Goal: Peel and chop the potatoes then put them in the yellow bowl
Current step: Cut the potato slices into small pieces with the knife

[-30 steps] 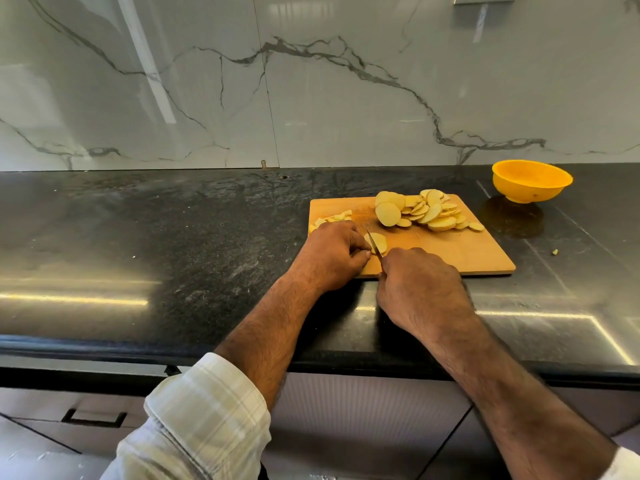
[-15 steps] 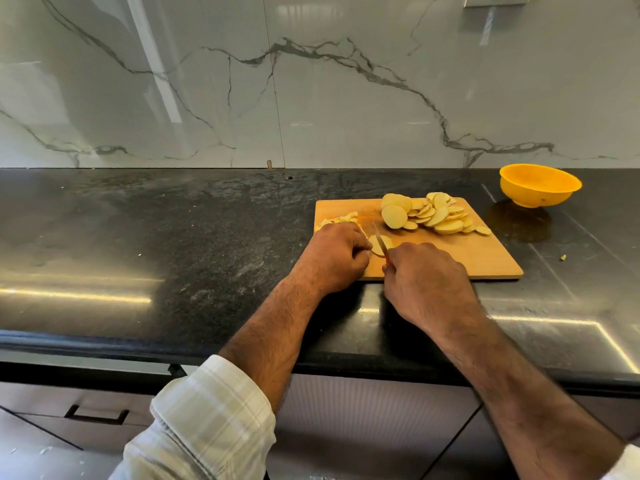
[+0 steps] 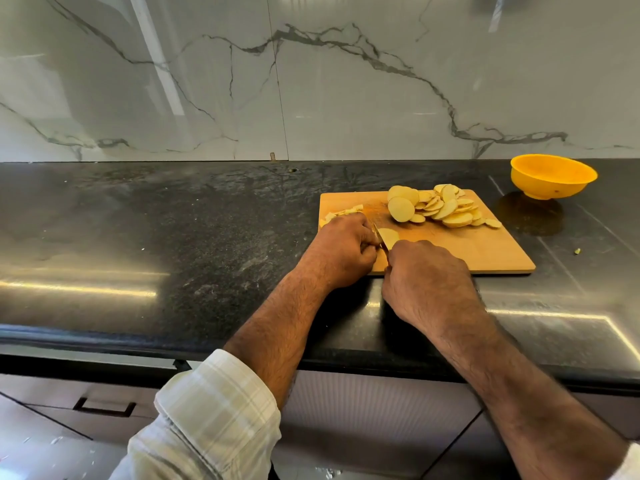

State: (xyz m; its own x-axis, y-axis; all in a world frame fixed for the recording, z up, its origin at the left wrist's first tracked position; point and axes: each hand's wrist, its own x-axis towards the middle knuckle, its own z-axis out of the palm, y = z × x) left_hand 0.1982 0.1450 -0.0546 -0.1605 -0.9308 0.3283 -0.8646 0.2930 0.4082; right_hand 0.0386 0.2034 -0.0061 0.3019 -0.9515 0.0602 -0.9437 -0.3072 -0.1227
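A wooden cutting board (image 3: 485,251) lies on the black counter. A pile of round potato slices (image 3: 438,207) sits at its far side. My left hand (image 3: 341,252) curls over a piece of potato at the board's near left corner; a cut face (image 3: 388,236) shows beside it. My right hand (image 3: 427,278) grips a knife, only a short bit of blade (image 3: 379,239) showing between the hands against the potato. The yellow bowl (image 3: 552,176) stands off the board at the far right, with nothing visible inside.
Peel scraps (image 3: 341,213) lie at the board's far left corner. A small scrap (image 3: 577,251) lies on the counter right of the board. A marble wall backs the counter. Drawers sit below the counter's front edge.
The knife keeps working at the potato under my left hand; another slice face shows by the blade. Both hands stay in place while the head camera shifts a little.
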